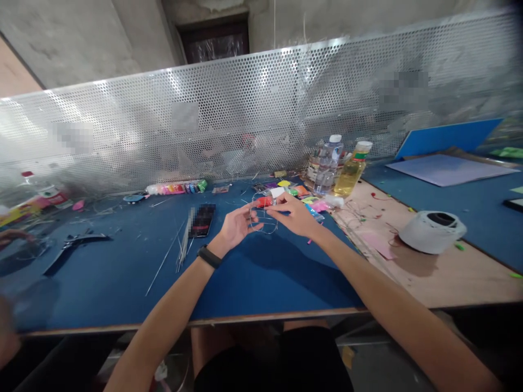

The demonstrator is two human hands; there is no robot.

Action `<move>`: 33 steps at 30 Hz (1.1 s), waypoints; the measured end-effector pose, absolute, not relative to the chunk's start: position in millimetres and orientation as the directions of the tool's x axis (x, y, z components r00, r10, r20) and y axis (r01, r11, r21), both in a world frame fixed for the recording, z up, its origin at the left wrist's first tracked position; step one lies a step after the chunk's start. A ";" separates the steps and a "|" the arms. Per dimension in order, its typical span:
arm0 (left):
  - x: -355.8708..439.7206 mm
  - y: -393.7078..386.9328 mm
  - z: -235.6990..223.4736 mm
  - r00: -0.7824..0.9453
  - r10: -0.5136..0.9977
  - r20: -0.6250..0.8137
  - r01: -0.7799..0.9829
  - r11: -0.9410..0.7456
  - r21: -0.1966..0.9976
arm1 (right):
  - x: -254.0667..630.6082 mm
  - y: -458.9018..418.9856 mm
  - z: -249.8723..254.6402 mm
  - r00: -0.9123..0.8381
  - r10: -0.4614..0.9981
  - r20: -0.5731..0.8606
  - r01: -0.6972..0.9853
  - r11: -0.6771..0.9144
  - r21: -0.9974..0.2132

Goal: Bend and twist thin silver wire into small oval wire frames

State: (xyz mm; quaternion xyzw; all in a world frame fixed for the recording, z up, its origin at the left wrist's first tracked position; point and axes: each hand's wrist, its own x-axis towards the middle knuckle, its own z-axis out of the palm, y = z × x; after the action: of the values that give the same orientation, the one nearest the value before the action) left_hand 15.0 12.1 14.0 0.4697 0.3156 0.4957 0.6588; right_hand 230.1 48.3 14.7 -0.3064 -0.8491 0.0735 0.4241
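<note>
Above the blue tabletop, both hands hold a small frame of thin bent wire [269,232]. My left hand [236,226] has its fingers curled about the frame's left side; a dark band is on that wrist. My right hand [297,214] pinches the wire from the right between thumb and fingers. A red piece [263,202] shows between the fingertips; I cannot tell whether it is on the frame or behind it. Left of my hands lie a dark phone [203,220] and several loose straight wires [184,242].
Pliers [73,246] lie at left, near another person's hand [15,237]. Colourful packets [301,190] and two bottles, one clear [328,166] and one yellow [350,173], stand at the back. A white roll [429,234] sits right. A perforated metal screen [229,109] borders the table.
</note>
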 end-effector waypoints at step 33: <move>12.6 23.8 8.8 0.133 0.970 0.202 -0.596 -0.085 0.799 | 218.9 51.1 5.1 -0.305 0.878 0.370 0.182 0.435 -0.882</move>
State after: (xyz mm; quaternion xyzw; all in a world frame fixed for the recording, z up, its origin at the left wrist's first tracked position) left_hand 12.6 23.8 8.8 0.4035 0.2322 0.6161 0.6354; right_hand 218.9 51.1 5.1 -0.3716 -0.7128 0.3803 0.4575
